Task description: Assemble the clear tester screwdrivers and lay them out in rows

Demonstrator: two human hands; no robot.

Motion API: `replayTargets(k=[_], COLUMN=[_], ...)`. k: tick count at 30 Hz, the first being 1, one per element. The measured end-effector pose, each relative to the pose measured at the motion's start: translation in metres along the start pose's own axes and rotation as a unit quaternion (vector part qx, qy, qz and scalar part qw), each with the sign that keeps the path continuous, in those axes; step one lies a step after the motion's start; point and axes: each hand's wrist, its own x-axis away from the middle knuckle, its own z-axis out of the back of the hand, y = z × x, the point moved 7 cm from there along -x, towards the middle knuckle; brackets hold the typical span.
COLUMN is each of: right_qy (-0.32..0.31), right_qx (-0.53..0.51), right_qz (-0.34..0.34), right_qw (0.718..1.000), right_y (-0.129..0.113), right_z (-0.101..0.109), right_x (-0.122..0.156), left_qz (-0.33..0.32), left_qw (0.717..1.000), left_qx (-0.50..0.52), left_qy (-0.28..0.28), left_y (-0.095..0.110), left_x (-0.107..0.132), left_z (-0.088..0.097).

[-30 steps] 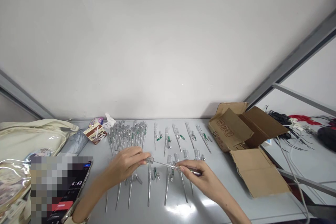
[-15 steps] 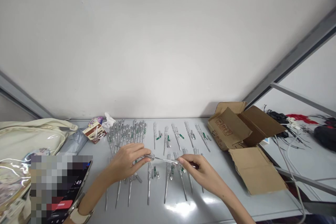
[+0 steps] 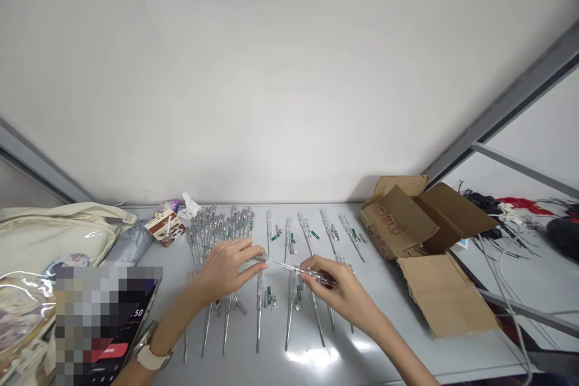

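Between the thumb and fingers of my left hand [image 3: 230,268] is the clear end of a tester screwdriver [image 3: 260,258]; the rest of it is hidden by the hand. My right hand [image 3: 339,286] is closed round the handle of a screwdriver [image 3: 323,278], whose thin shaft points left at that clear end. Whether the tip touches it I cannot tell. Beneath the hands, clear-handled tester screwdrivers [image 3: 259,319] lie in rows, with small green strips [image 3: 268,295] and metal caps [image 3: 274,301] beside them. A dense bunch of testers [image 3: 221,226] lies behind my left hand.
An opened cardboard box [image 3: 389,226] sits at the back right, one flap [image 3: 447,292] spread on the table. On the left are a cream bag [image 3: 90,223], a phone [image 3: 136,319] and a brown-and-white packet [image 3: 166,227]. A metal frame post [image 3: 506,105] rises on the right.
My right hand has shifted slightly left and upward, its fingers now further along the screwdriver handle. My left hand's fingers have moved up a little, still pinching the clear end.
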Motion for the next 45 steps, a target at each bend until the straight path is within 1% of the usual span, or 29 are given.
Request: replayTargets(k=[2,5,10,15,19,21,26,29,31,33,35,37,39,41,43,45], right_qy=[-0.01,-0.013,0.02,0.057,0.068,0.067,0.077,0.08,0.088,0.106,0.139,0.193,0.267,0.348,0.384,0.407], right_qx=[-0.005,-0.003,0.053,0.141,0.162,0.169,0.214,0.24,0.256,0.268,0.261,0.228,0.192,0.19,0.225,0.265], right_qz=[-0.009,0.009,0.067,0.145,0.192,0.202,0.21,0.219,0.217,0.199,0.168,0.12,0.05,-0.032,-0.105,-0.134], right_qw=[1.0,1.0,0.996,0.978,0.966,0.962,0.951,0.942,0.938,0.937,0.94,0.947,0.943,0.917,0.889,0.864], right_y=[0.002,0.003,0.011,0.021,0.026,0.028,0.033,0.037,0.039,0.042,0.046,0.055,0.071,0.095,0.12,0.141], right_z=[-0.004,-0.009,-0.016,-0.027,-0.031,-0.032,-0.032,-0.033,-0.03,-0.021,-0.007,0.011,0.029,0.041,0.043,0.04], right_x=[-0.007,-0.02,-0.04,-0.053,-0.059,-0.061,-0.065,-0.066,-0.064,-0.055,-0.039,-0.014,0.019,0.057,0.091,0.116], left_qz=[0.001,0.015,0.055,0.078,0.106,0.105,0.084,0.083,0.084,0.085,0.083,0.08,0.085,0.098,0.112,0.121], left_qw=[1.0,0.999,0.997,0.994,0.986,0.984,0.985,0.985,0.986,0.987,0.989,0.99,0.989,0.988,0.987,0.986], left_qx=[-0.012,0.001,0.028,0.046,0.084,0.095,0.109,0.103,0.091,0.077,0.062,0.049,0.039,0.036,0.033,0.029], left_qy=[-0.009,-0.031,-0.051,-0.056,-0.096,-0.11,-0.107,-0.111,-0.113,-0.11,-0.107,-0.11,-0.113,-0.113,-0.113,-0.113], left_y=[-0.003,-0.012,-0.032,-0.051,-0.065,-0.068,-0.069,-0.07,-0.072,-0.073,-0.073,-0.072,-0.072,-0.071,-0.071,-0.07], left_x=[-0.002,-0.005,-0.007,-0.012,-0.014,-0.016,-0.018,-0.019,-0.018,-0.018,-0.018,-0.018,-0.018,-0.019,-0.02,-0.021], left_z=[-0.003,-0.01,-0.021,-0.029,-0.037,-0.038,-0.042,-0.047,-0.05,-0.05,-0.05,-0.051,-0.052,-0.052,-0.053,-0.053])
